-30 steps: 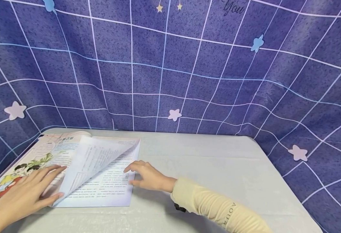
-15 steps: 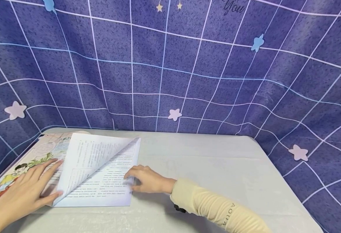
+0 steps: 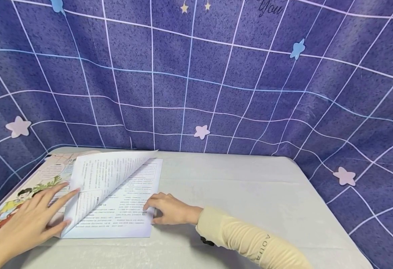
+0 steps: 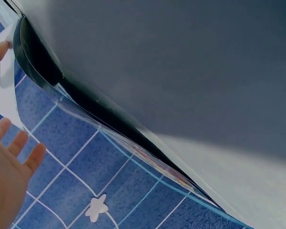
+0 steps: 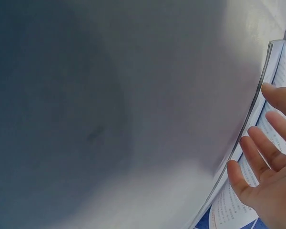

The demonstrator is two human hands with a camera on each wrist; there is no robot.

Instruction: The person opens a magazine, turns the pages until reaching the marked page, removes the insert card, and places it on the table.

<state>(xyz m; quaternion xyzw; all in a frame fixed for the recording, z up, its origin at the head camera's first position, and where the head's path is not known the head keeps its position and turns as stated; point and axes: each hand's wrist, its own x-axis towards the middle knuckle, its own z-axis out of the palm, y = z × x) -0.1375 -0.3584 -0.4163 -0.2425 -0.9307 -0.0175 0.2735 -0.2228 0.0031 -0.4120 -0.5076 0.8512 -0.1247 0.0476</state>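
Observation:
An open book (image 3: 129, 220) lies at the left of the table, an illustrated page (image 3: 45, 172) on its left side and printed text on its right. One page (image 3: 97, 173) is lifted and curls over toward the left, its far corner raised. My left hand (image 3: 35, 213) rests with spread fingers over the illustrated page, its index fingertip and thumb at the lifted page's left edge. At the book's right edge is my right hand (image 3: 172, 210), fingers loosely bent over the margin and thumb beside the edge. In the right wrist view, those fingers (image 5: 262, 148) are spread along the book's edge.
A pale cloth covers the table (image 3: 250, 194), which extends to the right of the book. Behind it hangs a blue curtain (image 3: 169, 93) with grid lines and stars. A cream sleeve (image 3: 246, 235) covers the right forearm.
The lifted page has swung further left and its far corner has risen off the page beneath. My left index finger now overlaps its edge. My right hand has shifted slightly nearer along the book's edge.

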